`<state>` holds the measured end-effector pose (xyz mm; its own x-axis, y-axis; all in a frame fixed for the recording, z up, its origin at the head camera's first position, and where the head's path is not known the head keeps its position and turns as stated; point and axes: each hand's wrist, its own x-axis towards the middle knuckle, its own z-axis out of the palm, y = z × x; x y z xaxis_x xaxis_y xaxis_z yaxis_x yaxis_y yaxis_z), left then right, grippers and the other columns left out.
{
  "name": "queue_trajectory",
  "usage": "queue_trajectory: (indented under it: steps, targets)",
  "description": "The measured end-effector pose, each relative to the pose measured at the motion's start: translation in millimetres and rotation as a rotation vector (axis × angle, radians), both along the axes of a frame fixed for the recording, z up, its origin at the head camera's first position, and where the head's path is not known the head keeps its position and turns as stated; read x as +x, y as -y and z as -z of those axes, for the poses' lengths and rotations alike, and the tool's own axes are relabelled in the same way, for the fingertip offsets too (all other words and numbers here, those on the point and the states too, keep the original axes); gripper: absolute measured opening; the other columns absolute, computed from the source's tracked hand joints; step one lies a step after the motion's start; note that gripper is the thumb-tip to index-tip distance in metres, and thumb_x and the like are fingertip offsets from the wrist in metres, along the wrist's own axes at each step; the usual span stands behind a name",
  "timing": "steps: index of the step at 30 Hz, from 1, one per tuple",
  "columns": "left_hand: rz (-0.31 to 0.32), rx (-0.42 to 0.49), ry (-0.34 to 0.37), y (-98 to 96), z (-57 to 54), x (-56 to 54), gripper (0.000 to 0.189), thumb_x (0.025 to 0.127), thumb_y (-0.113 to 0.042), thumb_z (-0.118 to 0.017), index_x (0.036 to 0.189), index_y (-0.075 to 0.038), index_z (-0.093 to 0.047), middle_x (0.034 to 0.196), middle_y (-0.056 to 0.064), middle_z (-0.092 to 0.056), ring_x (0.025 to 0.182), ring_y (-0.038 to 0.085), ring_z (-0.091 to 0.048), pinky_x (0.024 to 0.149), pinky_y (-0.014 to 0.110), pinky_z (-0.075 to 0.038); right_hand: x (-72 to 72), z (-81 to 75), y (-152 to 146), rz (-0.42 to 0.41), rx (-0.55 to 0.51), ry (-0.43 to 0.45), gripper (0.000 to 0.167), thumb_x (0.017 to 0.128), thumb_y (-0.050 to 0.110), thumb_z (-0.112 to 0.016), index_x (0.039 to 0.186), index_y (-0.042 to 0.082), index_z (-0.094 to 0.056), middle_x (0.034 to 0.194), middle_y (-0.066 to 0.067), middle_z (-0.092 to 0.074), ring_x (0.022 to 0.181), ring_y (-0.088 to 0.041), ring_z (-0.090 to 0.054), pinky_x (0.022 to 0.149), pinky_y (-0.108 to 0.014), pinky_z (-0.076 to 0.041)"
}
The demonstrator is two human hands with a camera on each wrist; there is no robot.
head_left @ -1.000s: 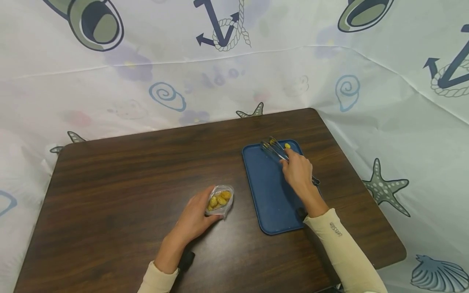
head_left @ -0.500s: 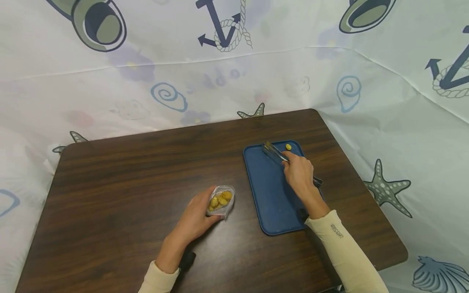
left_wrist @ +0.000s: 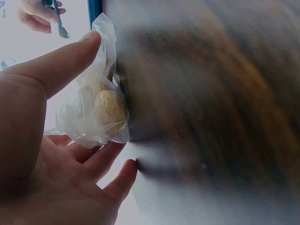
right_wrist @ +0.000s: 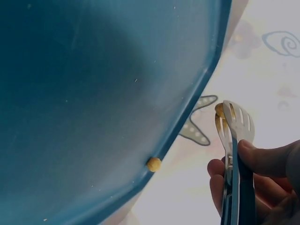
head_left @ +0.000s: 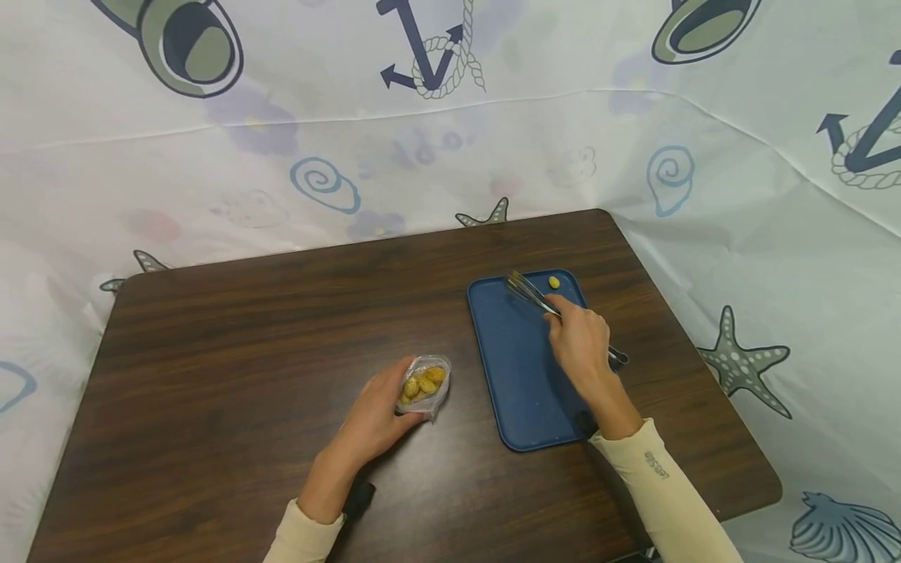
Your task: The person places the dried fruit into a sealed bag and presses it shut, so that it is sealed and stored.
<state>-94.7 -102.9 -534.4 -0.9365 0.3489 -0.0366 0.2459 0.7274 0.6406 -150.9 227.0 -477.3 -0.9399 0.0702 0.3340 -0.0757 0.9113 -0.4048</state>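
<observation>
My left hand holds a small clear plastic bag upright, thumb on one side and fingers on the other. Through its open top show several round yellow-brown snack balls. Over the blue tray, my right hand grips metal tongs with slotted, fork-like heads. In the right wrist view the tongs' tips are squeezed together round one snack ball. A single snack ball lies on the tray by its far rim, a little right of the tongs' heads in the head view.
The tray sits on the right part of a dark wood-grain table. A white sheet printed with anchors, shells and starfish hangs behind and to the right of the table. Small crumbs dot the tray.
The tongs' heads, apart one second ago, have come together round a snack ball. My right hand has drawn slightly back and to the right. The left hand and bag stay in place.
</observation>
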Motion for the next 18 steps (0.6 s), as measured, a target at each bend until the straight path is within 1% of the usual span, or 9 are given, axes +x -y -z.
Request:
queue_trajectory:
  steps: [4, 8, 11, 15, 18]
  targets:
    - [0.0, 0.003, 0.009, 0.3, 0.2, -0.1, 0.091, 0.082, -0.029, -0.089, 0.156, -0.007, -0.04, 0.151, 0.017, -0.055, 0.142, 0.038, -0.049, 0.119, 0.057, -0.036, 6.4, -0.4, 2.5, 0.0, 0.012, -0.037, 0.026, 0.094, 0.01, -0.073, 0.12, 0.008, -0.075, 0.097, -0.017, -0.08, 0.062, -0.035, -0.068, 0.055, -0.055, -0.052]
    - [0.001, -0.001, 0.004, 0.5, -0.1, 0.1, 0.091, 0.083, -0.029, -0.089, 0.156, -0.006, -0.04, 0.151, 0.018, -0.055, 0.142, 0.038, -0.049, 0.12, 0.057, -0.036, 12.2, -2.4, 4.1, 0.005, 0.017, -0.053, 0.026, 0.094, 0.01, -0.073, 0.121, 0.009, -0.075, 0.097, -0.016, -0.08, 0.058, -0.031, -0.065, 0.053, -0.052, -0.051]
    - [0.002, -0.003, 0.003, 0.5, -0.5, 0.2, 0.092, 0.082, -0.029, -0.089, 0.157, -0.006, -0.04, 0.151, 0.018, -0.055, 0.142, 0.039, -0.049, 0.119, 0.057, -0.036, 16.5, -5.9, 4.8, 0.011, 0.008, -0.059, 0.027, 0.094, 0.01, -0.073, 0.121, 0.009, -0.075, 0.095, -0.015, -0.08, 0.056, -0.029, -0.06, 0.052, -0.051, -0.049]
    - [0.003, -0.001, 0.0, 0.2, -0.9, 0.2, 0.092, 0.082, -0.029, -0.089, 0.156, -0.006, -0.04, 0.151, 0.018, -0.055, 0.142, 0.039, -0.05, 0.119, 0.057, -0.037, 21.6, -11.1, 5.4, 0.018, -0.015, -0.075, 0.028, 0.093, 0.01, -0.075, 0.121, 0.01, -0.075, 0.093, -0.014, -0.08, 0.056, -0.029, -0.061, 0.054, -0.052, -0.05]
    - [0.003, 0.004, -0.001, 0.0, -1.3, 0.5, 0.092, 0.082, -0.028, -0.089, 0.156, -0.005, -0.04, 0.151, 0.018, -0.055, 0.142, 0.039, -0.049, 0.119, 0.058, -0.037, 25.1, -14.1, 5.9, 0.01, -0.03, -0.079, 0.027, 0.094, 0.011, -0.074, 0.121, 0.009, -0.075, 0.095, -0.015, -0.08, 0.055, -0.029, -0.061, 0.054, -0.052, -0.051]
